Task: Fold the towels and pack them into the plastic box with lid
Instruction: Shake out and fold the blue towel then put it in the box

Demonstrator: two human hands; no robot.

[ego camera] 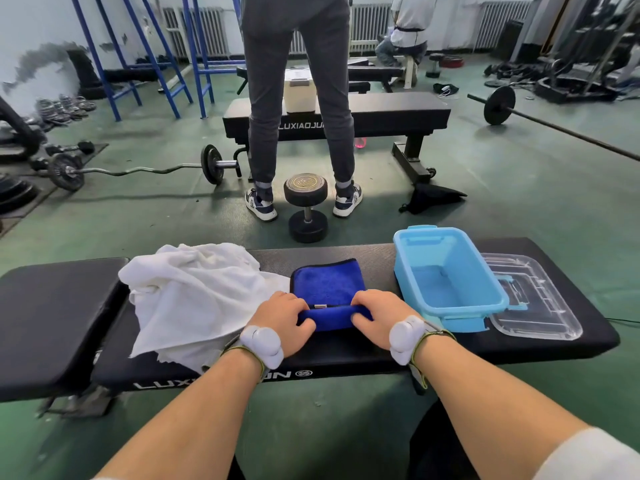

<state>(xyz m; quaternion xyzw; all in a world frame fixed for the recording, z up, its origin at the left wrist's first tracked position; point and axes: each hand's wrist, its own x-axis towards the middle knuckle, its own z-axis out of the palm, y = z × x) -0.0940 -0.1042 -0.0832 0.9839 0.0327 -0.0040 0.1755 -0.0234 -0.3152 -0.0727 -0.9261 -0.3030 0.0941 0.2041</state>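
Head view read "LUXIAOJUN" on the far bench (381,114) at 12 o'clock, and partly on the counter (346,251) edge. Left hand (282,318) and right hand (379,315) both gripped the rolled near edge of the blue towel (327,284). White towel (194,296) lay crumpled at 9 o'clock; the open blue plastic box (450,275) at 3 o'clock, clear lid (540,313) beside it. A dumbbell (306,206) marked "25" stood between a person's shoes.
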